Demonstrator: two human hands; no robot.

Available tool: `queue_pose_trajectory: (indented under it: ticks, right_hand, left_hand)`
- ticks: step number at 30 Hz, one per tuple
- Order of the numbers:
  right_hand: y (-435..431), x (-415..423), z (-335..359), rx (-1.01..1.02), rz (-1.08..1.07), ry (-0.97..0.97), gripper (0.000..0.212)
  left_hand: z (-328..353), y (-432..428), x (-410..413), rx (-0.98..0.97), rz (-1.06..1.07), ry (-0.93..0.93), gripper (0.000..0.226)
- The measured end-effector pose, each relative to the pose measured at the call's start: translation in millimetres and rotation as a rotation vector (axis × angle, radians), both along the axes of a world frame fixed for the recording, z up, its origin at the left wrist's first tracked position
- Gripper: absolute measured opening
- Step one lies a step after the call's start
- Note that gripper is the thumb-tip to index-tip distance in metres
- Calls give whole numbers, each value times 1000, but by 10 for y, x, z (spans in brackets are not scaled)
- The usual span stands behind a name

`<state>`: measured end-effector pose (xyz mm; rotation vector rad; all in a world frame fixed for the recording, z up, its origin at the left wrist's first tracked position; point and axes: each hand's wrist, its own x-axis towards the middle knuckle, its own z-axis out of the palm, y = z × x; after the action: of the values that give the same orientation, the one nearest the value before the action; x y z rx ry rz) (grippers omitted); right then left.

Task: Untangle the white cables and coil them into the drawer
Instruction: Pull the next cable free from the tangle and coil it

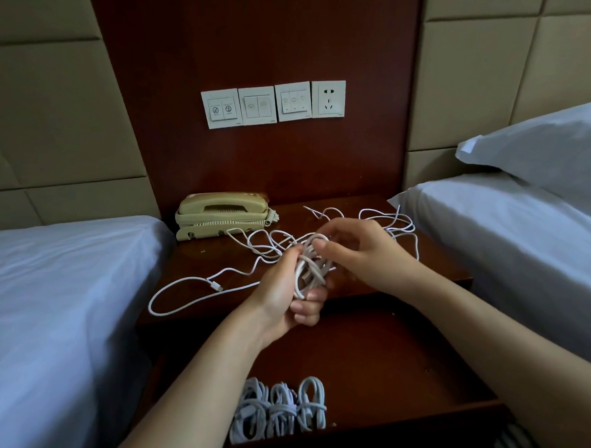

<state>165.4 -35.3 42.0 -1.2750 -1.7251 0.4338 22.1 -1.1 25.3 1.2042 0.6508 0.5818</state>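
My left hand (284,293) is shut on a partly wound coil of white cable (310,267), held above the front edge of the dark wooden nightstand (213,259). My right hand (360,251) pinches a strand of that cable at the top of the coil. Loose white cables (195,290) trail over the nightstand to the left and behind my right hand, one ending in a small plug. Below, the open drawer (380,366) holds three coiled white cable bundles (280,409) side by side at its front left.
A beige corded telephone (221,214) stands at the back left of the nightstand. Wall switches and a socket (274,103) sit on the wood panel behind. Beds with white sheets flank both sides, left (62,304) and right (514,246), with a pillow (543,149).
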Motion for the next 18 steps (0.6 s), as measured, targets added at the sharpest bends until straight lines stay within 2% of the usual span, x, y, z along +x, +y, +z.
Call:
queue_pose_trajectory:
  ticks: [3, 7, 10, 13, 15, 18]
  right_hand:
    - [-27, 38, 3, -46, 28, 1, 12]
    - [-12, 130, -34, -151, 102, 200, 13]
    - [6, 141, -115, -231, 91, 276, 13]
    - [18, 152, -201, -257, 41, 134, 9]
    - [13, 186, -232, -268, 23, -24, 8]
    - [-14, 244, -302, -277, -2, -190, 10]
  left_hand:
    - [-50, -9, 16, -44, -34, 5, 64]
    - [-97, -71, 88, -65, -41, -29, 63]
    - [-129, -118, 114, -27, 7, 38, 59]
    - [-181, -149, 100, 96, 157, 230, 50]
    - [-231, -134, 52, 287, 220, 371, 40]
    - [-323, -119, -49, 606, 177, 530, 28]
